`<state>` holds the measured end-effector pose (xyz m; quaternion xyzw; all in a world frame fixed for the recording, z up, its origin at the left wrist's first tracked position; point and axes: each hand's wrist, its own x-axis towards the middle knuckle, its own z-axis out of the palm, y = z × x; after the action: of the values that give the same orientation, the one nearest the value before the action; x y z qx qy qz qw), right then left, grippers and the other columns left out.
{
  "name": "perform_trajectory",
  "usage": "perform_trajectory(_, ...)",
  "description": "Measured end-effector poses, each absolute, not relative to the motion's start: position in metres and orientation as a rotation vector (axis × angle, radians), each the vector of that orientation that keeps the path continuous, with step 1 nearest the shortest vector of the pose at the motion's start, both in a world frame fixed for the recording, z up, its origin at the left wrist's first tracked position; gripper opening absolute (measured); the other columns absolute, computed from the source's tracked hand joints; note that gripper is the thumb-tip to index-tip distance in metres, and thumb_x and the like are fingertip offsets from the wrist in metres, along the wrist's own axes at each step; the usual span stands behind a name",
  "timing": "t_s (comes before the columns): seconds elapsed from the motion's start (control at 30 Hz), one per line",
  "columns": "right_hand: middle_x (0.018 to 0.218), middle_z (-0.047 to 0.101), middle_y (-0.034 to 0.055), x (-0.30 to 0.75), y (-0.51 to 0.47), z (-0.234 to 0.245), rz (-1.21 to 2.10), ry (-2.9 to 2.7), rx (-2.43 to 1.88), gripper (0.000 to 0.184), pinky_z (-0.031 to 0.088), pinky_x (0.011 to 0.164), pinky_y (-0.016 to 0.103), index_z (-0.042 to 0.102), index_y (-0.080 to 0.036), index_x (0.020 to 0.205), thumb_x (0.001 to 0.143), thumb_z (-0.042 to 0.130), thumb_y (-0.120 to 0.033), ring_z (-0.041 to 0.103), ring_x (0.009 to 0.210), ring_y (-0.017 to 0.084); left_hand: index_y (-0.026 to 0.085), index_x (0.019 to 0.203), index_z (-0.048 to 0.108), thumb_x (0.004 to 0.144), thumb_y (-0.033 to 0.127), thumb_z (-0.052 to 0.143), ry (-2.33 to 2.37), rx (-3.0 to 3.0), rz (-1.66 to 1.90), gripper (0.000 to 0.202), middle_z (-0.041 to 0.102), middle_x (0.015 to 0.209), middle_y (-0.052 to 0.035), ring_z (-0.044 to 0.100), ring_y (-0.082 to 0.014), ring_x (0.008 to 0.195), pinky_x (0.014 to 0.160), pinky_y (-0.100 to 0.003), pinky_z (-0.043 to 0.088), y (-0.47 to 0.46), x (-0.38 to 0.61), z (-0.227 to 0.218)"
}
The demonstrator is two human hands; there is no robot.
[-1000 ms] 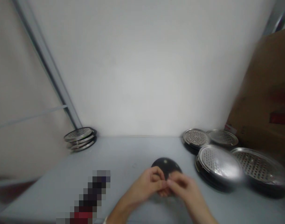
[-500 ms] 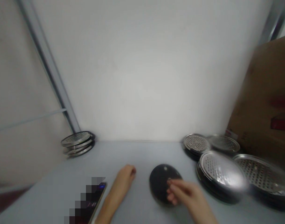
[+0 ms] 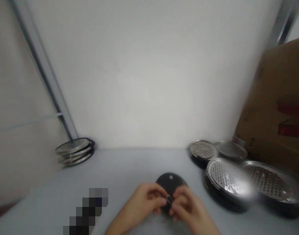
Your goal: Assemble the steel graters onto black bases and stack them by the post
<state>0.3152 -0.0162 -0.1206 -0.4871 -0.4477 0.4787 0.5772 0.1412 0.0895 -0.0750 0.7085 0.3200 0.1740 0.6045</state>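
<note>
A dark round disc (image 3: 171, 180) lies on the table under my hands, with a small pale dot near its far edge. My left hand (image 3: 144, 202) and my right hand (image 3: 186, 204) meet over it, fingertips pinched together. Between them shows a small metal loop (image 3: 169, 199), possibly a wire ring. My fingers hide the near part of the disc and most of the loop.
A pale table (image 3: 129, 163) runs to a white wall. A pixel-blurred phone (image 3: 88, 209) lies near my left forearm. Stacks of perforated steel trays (image 3: 227, 182) crowd the right, another stack (image 3: 74, 150) stands far left, and a cardboard box (image 3: 269, 107) stands right.
My left hand has come back from the left of the disc to join my right hand over it. The small metal loop now shows between my fingers.
</note>
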Motion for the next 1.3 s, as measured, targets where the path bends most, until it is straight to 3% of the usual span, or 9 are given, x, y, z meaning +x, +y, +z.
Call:
perform_trajectory(0.13,0.08,0.072,0.0041,0.314,-0.018,-0.119,0.985,-1.284,-1.193,0.033,0.052,0.07,0.028,0.053,-0.023,0.095,0.094,0.061,-0.055,0.069,0.075,0.018,0.013,0.079,0.07,0.071,0.044,0.075,0.721,1.501,0.452,0.032,0.069,0.066,-0.0044,0.057,-0.0134,0.054,0.056,-0.025,0.046,0.068,0.161,-0.081)
perform_trajectory(0.27,0.085,0.074,0.0045,0.316,-0.019,-0.132,0.577,-1.532,-1.346,0.013,0.054,0.071,0.025,0.058,-0.023,0.098,0.099,0.052,-0.034,0.071,0.076,0.018,0.013,0.075,0.069,0.07,0.048,0.076,0.803,1.518,0.511,0.037,0.066,0.06,-0.0031,0.056,-0.0128,0.051,0.053,-0.024,0.044,0.065,0.169,-0.09)
perform_trajectory(0.43,0.104,0.077,0.0109,0.318,-0.015,-0.159,0.007,-1.679,-1.439,0.036,0.06,0.079,0.032,0.062,-0.02,0.123,0.095,0.041,-0.013,0.076,0.089,0.024,0.011,0.079,0.074,0.071,0.044,0.078,0.775,1.503,0.563,0.034,0.066,0.059,-0.0019,0.057,-0.0128,0.053,0.056,-0.024,0.045,0.065,0.171,-0.085)
perform_trajectory(0.53,0.108,0.076,0.0155,0.319,-0.014,-0.162,-0.137,-1.743,-1.481,0.046,0.062,0.079,0.037,0.062,-0.015,0.128,0.09,0.038,-0.005,0.076,0.091,0.027,0.011,0.082,0.076,0.07,0.041,0.08,0.75,1.467,0.573,0.032,0.069,0.064,-0.0035,0.061,-0.014,0.059,0.061,-0.025,0.048,0.065,0.17,-0.079)
perform_trajectory(0.63,0.106,0.076,0.0165,0.322,-0.016,-0.153,-0.132,-1.749,-1.512,0.045,0.063,0.075,0.037,0.064,-0.013,0.126,0.092,0.036,-0.006,0.077,0.088,0.028,0.012,0.083,0.076,0.066,0.042,0.084,0.76,1.381,0.596,0.035,0.074,0.073,-0.0059,0.067,-0.017,0.066,0.067,-0.027,0.053,0.064,0.171,-0.078)
perform_trajectory(0.83,0.097,0.079,0.0076,0.327,-0.019,-0.129,0.169,-1.645,-1.367,0.029,0.06,0.071,0.024,0.073,-0.022,0.111,0.102,0.046,-0.022,0.077,0.082,0.02,0.013,0.082,0.071,0.061,0.045,0.09,0.751,1.285,0.607,0.043,0.077,0.077,-0.0096,0.073,-0.022,0.073,0.068,-0.029,0.058,0.064,0.172,-0.081)
perform_trajectory(0.97,0.098,0.081,0.0048,0.327,-0.02,-0.121,0.246,-1.534,-1.363,0.023,0.058,0.076,0.023,0.077,-0.025,0.106,0.099,0.055,-0.027,0.077,0.085,0.02,0.012,0.086,0.073,0.065,0.045,0.088,0.736,1.331,0.598,0.042,0.076,0.074,-0.0085,0.072,-0.0189,0.066,0.063,-0.027,0.057,0.064,0.17,-0.08)
perform_trajectory(1.1,0.091,0.081,0.003,0.326,-0.02,-0.118,0.295,-1.511,-1.372,0.023,0.056,0.071,0.022,0.079,-0.025,0.101,0.097,0.056,-0.025,0.077,0.079,0.019,0.013,0.081,0.069,0.068,0.045,0.086,0.757,1.33,0.595,0.038,0.075,0.072,-0.0077,0.072,-0.0183,0.065,0.063,-0.027,0.057,0.063,0.172,-0.083)
perform_trajectory(1.3,0.088,0.081,0.0042,0.327,-0.022,-0.117,0.266,-1.485,-1.387,0.023,0.055,0.067,0.022,0.081,-0.023,0.098,0.096,0.058,-0.025,0.077,0.076,0.019,0.018,0.086,0.058,0.073,0.059,0.079,0.73,1.34,0.512,0.048,0.072,0.062,-0.0037,0.067,-0.0164,0.051,0.054,-0.026,0.054,0.062,0.173,-0.093)
